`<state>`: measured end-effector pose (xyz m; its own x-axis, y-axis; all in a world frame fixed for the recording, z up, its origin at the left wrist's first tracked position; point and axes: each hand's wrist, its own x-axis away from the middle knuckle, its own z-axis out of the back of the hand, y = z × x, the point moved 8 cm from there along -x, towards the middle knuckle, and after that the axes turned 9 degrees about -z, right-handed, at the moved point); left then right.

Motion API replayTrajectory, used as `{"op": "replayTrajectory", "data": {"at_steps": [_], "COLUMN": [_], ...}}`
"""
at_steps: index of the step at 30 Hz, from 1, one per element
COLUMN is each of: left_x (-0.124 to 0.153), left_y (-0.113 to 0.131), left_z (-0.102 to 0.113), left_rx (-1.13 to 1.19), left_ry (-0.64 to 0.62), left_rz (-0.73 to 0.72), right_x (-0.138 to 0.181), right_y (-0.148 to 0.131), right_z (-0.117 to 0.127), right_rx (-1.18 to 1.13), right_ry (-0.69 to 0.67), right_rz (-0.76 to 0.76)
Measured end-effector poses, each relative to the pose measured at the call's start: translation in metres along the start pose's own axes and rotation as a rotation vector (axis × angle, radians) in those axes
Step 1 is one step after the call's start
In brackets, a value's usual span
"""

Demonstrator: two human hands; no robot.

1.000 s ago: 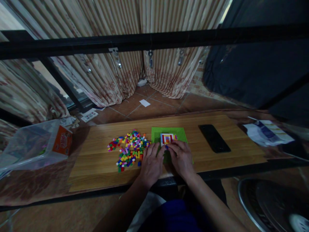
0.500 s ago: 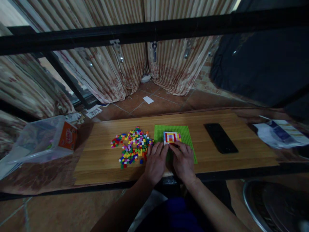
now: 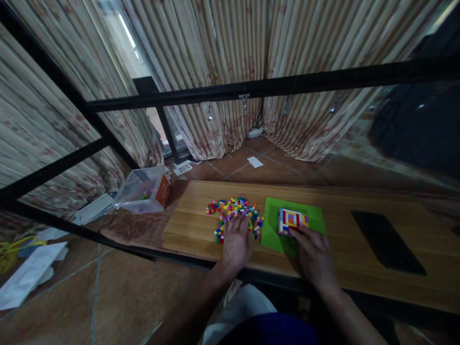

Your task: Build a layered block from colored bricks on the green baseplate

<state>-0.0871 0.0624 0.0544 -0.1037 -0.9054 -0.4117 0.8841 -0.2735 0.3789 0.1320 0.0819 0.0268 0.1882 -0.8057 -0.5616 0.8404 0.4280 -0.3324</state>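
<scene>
My left hand rests on a loose pile of small coloured toy bricks, its fingers stretched out over them. A green studded baseplate lies to the right of the pile. On it sits a low rectangular build of bricks, with white, red, yellow, orange and purple on top and blue along its side. My right hand is at the build's near right corner, fingers close together and bent, tips touching the edge. Whatever lies between those fingertips is hidden.
A black phone-like slab lies right of the baseplate on the wooden board. Left of the board stands a clear plastic box with an orange label. A dark metal rail and curtains are beyond.
My view has turned left. My left hand has left the build and moved over to the brick pile. My right hand stays by the build's near corner.
</scene>
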Motion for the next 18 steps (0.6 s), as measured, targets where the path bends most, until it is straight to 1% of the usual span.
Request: {"op": "replayTrajectory", "data": {"at_steps": [2,3,4,6,8,10,13,16,18], "left_x": [0.006,0.008,0.009,0.009,0.006,0.001,-0.008,-0.014,-0.016], "left_y": [-0.035,-0.05,-0.062,-0.076,-0.079,-0.075,-0.068,-0.065,-0.066], "left_z": [0.018,0.024,0.029,0.033,0.03,0.025,0.018,0.016,0.014], "left_rx": [-0.012,-0.016,-0.025,-0.047,-0.085,-0.13,-0.2,-0.257,-0.267], "left_ry": [0.051,0.064,0.069,0.033,-0.011,-0.052,-0.089,-0.089,-0.077], "left_rz": [0.134,0.176,0.203,0.22,0.217,0.224,0.279,0.336,0.36], "right_x": [0.001,0.002,0.002,0.001,0.0,-0.003,-0.004,-0.001,0.001], "right_y": [0.007,0.011,0.014,0.021,0.026,0.032,0.037,0.039,0.038], "right_z": [0.002,0.003,0.004,0.007,0.008,0.01,0.014,0.019,0.024], "right_rx": [-0.055,-0.076,-0.094,-0.13,-0.168,-0.197,-0.215,-0.216,-0.218], "right_ry": [-0.016,-0.023,-0.029,-0.042,-0.065,-0.078,-0.093,-0.105,-0.089], "right_rz": [0.032,0.043,0.049,0.061,0.07,0.068,0.06,0.054,0.05]}}
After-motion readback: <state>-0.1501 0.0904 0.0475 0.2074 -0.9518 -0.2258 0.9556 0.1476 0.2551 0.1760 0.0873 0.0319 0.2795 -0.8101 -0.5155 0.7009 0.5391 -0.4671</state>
